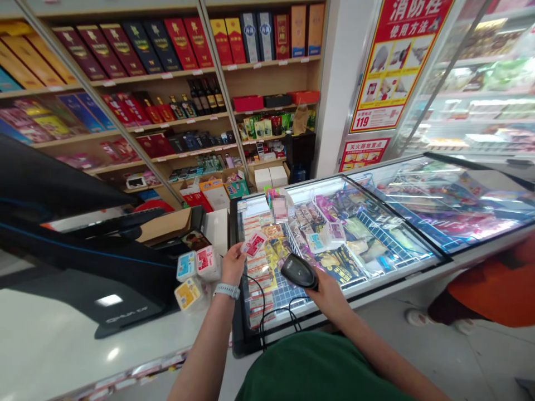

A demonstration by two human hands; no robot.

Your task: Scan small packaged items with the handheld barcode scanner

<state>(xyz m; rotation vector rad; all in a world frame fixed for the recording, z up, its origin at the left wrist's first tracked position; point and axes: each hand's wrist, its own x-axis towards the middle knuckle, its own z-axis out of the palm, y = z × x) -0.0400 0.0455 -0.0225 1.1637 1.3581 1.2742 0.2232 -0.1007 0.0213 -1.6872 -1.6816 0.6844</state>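
my left fingers (238, 250): pinching tub (254, 243) by its edge, tub just right of them, nearer than right | my right fingers (321, 277): gripping scanner (299, 270), long axis slanting up-left, nose towards tub, apart

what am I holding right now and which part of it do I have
Left hand: a small red-labelled pack, by its left edge. Right hand: a black scanner, by its handle end.

Handle of scanner (298, 270) hidden; cooler goods (480, 81) blurred.
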